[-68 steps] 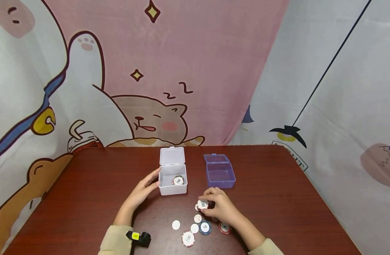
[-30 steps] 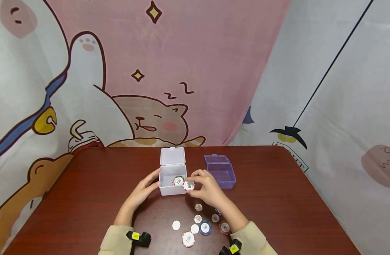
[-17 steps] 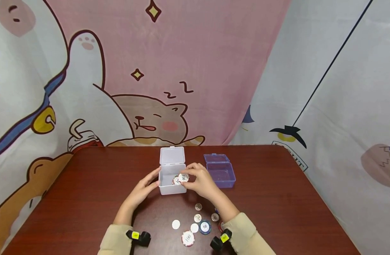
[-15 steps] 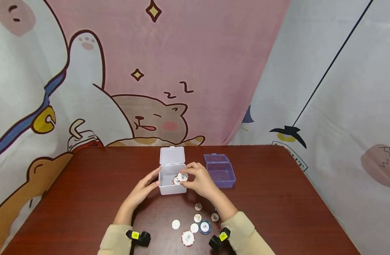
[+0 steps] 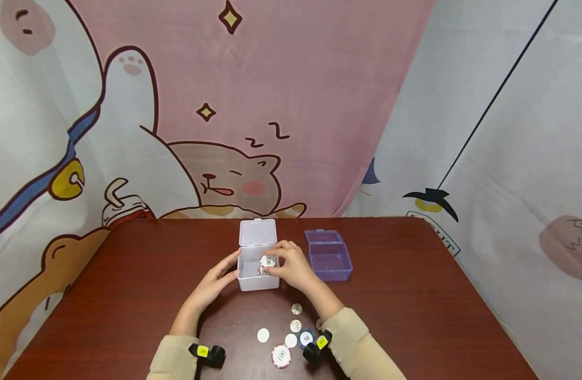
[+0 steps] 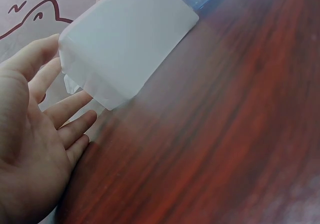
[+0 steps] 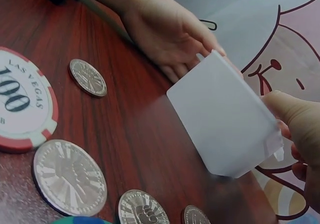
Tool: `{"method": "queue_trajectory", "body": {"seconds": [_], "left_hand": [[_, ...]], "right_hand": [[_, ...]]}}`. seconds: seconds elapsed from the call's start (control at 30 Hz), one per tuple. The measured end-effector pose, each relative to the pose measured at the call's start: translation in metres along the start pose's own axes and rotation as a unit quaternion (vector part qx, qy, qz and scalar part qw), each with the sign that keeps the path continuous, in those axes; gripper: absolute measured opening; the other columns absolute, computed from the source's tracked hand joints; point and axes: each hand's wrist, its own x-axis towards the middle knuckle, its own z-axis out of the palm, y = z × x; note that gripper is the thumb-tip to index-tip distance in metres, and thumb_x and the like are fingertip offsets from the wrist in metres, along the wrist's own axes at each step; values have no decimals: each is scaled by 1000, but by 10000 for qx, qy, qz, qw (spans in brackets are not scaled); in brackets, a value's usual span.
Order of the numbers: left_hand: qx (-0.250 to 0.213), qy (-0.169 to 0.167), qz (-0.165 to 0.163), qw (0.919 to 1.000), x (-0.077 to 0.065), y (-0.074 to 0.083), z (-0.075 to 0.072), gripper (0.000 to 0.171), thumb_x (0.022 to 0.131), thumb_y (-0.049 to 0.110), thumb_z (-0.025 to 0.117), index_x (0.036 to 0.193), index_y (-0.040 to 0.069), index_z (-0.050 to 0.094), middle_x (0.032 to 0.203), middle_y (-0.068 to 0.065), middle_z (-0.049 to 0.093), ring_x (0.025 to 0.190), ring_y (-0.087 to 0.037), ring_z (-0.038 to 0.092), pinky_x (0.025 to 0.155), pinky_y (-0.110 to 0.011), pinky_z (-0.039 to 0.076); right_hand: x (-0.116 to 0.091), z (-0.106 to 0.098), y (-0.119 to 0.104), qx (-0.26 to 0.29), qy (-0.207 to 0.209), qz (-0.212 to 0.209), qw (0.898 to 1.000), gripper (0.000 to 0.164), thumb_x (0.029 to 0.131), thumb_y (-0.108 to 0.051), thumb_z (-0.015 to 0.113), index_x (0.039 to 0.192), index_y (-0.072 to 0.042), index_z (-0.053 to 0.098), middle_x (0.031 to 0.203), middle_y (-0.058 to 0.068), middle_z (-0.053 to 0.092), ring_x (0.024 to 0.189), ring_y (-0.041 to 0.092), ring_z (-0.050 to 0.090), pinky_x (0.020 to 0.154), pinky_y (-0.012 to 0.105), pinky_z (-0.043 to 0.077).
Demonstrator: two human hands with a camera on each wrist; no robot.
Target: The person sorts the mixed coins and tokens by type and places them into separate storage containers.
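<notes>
A white plastic box (image 5: 259,283) stands on the table with its lid raised at the back. My left hand (image 5: 212,287) rests its thumb and extended fingers against the box's left side. Over the box's right part, my right hand (image 5: 293,267) pinches a white poker chip (image 5: 269,260) marked 100. Beneath that chip, another poker chip (image 5: 261,271) lies in the box, mostly covered. In the right wrist view the box's wall hides the pinched chip, and only part of the right hand (image 7: 300,129) shows at the edge.
Right of the white box stands a clear purple box (image 5: 330,262) with its lid raised. Nearer on the table (image 5: 129,295) lie a red-and-white 100 chip (image 5: 281,357), a blue chip (image 5: 306,338) and several silvery coins (image 5: 263,335). The right wrist camera partly covers some of them.
My right hand has carried the 100 chip from the table, leftward and away from me, over the white box's rim to inside its opening. My left hand has stayed at the box's side.
</notes>
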Motion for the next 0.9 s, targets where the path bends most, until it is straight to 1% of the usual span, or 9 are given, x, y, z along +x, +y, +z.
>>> {"method": "queue_trajectory", "body": {"seconds": [0.1, 0.23, 0.3, 0.33, 0.47, 0.53, 0.7, 0.73, 0.9], "left_hand": [[-44, -14, 24, 10000, 0, 4, 1, 53, 96, 0, 53, 146, 2, 37, 147, -22, 36, 136, -34, 28, 107, -56, 21], [-23, -74, 99, 9999, -2, 18, 2, 52, 95, -2, 52, 145, -5, 35, 145, -28, 35, 135, -40, 28, 105, -60, 21], [-22, -73, 93, 9999, -3, 19, 2, 52, 95, -1, 53, 144, -5, 35, 145, -28, 35, 135, -39, 28, 105, -59, 21], [1, -67, 85, 9999, -3, 18, 2, 52, 96, 1, 53, 145, -4, 35, 146, -27, 35, 135, -38, 28, 105, -58, 21], [-16, -2, 10, 10000, -1, 3, 0, 53, 96, 8, 56, 146, 4, 38, 147, -20, 37, 136, -32, 29, 107, -54, 21], [18, 12, -3, 10000, -1, 0, -1, 53, 97, 10, 57, 147, 7, 38, 147, -19, 37, 136, -30, 29, 107, -54, 22], [-14, 29, -23, 10000, -1, 0, 0, 53, 97, 6, 55, 147, 5, 37, 148, -21, 36, 136, -33, 28, 107, -55, 21], [-22, 19, -44, 10000, 0, 1, 0, 53, 96, 4, 55, 147, 4, 37, 148, -22, 35, 136, -34, 28, 107, -56, 21], [18, -94, -47, 9999, -4, 25, 3, 53, 96, 0, 53, 145, -6, 34, 146, -29, 33, 135, -41, 27, 105, -59, 21]], "right_hand": [[1, 2, 3, -22, -45, 27, 10000, 36, 70, -16, 85, 103, -8, 75, 100, 2, 64, 93, 20, 55, 83, 39, 41], [3, 5, 7, -46, -121, 84, 9999, 36, 70, -18, 85, 104, -9, 75, 100, 2, 64, 94, 20, 55, 84, 39, 41], [4, 5, 8, -27, -151, 120, 9998, 36, 71, -18, 85, 104, -9, 75, 101, 2, 64, 94, 21, 55, 84, 40, 40], [4, 5, 8, -19, -164, 142, 9998, 36, 71, -18, 85, 104, -9, 75, 101, 2, 64, 94, 21, 54, 84, 40, 40], [6, 6, 8, 12, -226, 254, 9994, 37, 71, -19, 85, 105, -8, 75, 102, 3, 64, 95, 21, 54, 84, 40, 40], [7, 6, 7, -16, -259, 335, 9991, 37, 71, -20, 85, 105, -9, 75, 102, 2, 64, 95, 21, 54, 85, 40, 40], [6, 5, 5, -35, -300, 469, 9984, 37, 72, -19, 85, 106, -9, 75, 104, 3, 64, 96, 21, 53, 85, 40, 40], [6, 4, 4, -16, -299, 475, 9984, 37, 72, -18, 84, 106, -9, 75, 104, 3, 64, 96, 22, 53, 85, 41, 40], [3, 5, 5, 81, -227, 487, 9985, 36, 74, -14, 83, 108, -7, 74, 106, 5, 64, 98, 23, 53, 87, 44, 39]]}}
